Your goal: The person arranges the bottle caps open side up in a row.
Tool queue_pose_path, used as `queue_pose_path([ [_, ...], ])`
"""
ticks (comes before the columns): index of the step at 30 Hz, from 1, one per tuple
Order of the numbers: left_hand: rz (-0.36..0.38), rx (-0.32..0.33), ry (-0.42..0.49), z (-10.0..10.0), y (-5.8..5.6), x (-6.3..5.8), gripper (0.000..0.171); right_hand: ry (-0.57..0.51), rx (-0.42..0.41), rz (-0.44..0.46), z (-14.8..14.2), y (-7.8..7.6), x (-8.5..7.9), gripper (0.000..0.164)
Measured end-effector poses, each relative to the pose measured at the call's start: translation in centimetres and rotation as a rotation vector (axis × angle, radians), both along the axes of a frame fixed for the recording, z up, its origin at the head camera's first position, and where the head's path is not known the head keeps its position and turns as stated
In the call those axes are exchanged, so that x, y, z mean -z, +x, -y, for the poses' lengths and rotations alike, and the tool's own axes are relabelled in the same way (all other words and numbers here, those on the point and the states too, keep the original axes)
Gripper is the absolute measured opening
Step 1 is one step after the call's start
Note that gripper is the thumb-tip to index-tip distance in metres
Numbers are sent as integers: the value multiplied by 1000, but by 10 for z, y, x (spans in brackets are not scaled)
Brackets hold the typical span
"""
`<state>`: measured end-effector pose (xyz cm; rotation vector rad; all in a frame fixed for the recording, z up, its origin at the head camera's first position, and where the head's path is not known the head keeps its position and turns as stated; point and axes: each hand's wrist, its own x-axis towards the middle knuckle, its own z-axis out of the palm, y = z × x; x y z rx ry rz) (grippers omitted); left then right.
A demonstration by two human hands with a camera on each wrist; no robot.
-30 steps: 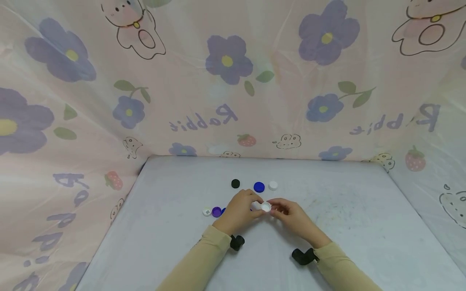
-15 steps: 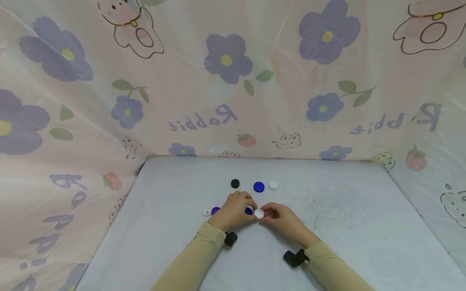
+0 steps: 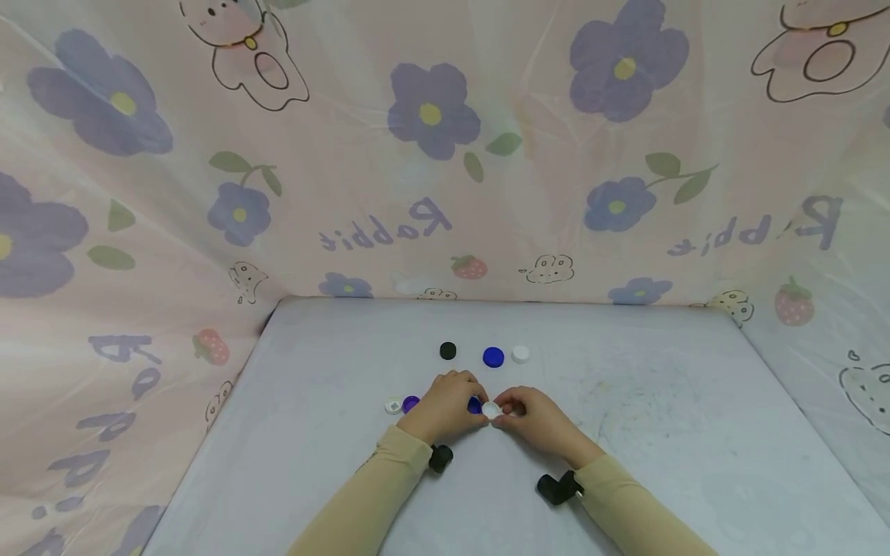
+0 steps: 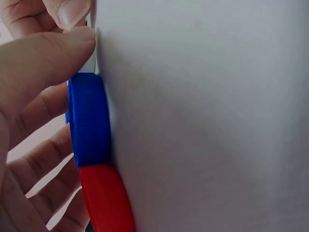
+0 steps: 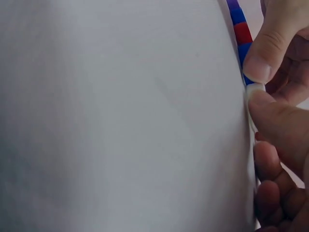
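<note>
A white bottle cap (image 3: 491, 410), hollow side up, lies on the table at the right end of a row of caps. My right hand (image 3: 545, 422) pinches it from the right, thumb at the front. From the left, the thumb and index finger of my left hand (image 3: 445, 405) hold the same cap, the two thumbs nearly meeting. A blue cap (image 4: 90, 121) touches the white one, under the left hand. Beside that sits a red cap (image 4: 107, 198), hidden by the left hand in the head view. The right wrist view also shows another blue cap (image 5: 237, 16) past the red.
The row's left end has a purple cap (image 3: 411, 404) and a white cap (image 3: 393, 405). Behind the hands lie a black cap (image 3: 448, 350), a blue cap (image 3: 493, 357) and a white cap (image 3: 520, 354). A patterned curtain (image 3: 348, 154) surrounds the white table (image 3: 660, 371).
Both hands have brought the white cap leftward and toward the person, down beside the blue cap at the row's end. In the last half second they have shifted only slightly.
</note>
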<state>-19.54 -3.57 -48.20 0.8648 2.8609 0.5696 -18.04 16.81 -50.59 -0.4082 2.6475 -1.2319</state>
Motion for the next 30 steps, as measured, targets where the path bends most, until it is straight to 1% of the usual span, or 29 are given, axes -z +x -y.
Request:
queue_pose_path([
  [8,-2,-20,8,-1,1,6,31,23,27,9,2,-1,1,22],
  [14,-8,-15,14,-1,2,4,30,23,17,6,1,-2,1,23],
  [20,2,-16,20,-1,2,3,31,31,11,1,1,-2,2,23],
  [25,7,-23,18,0,1,4,32,32,10,-7,1,-2,2,23],
  [30,26,-39,33,1,1,6,40,20,-7,-9,-1,-3,2,25],
])
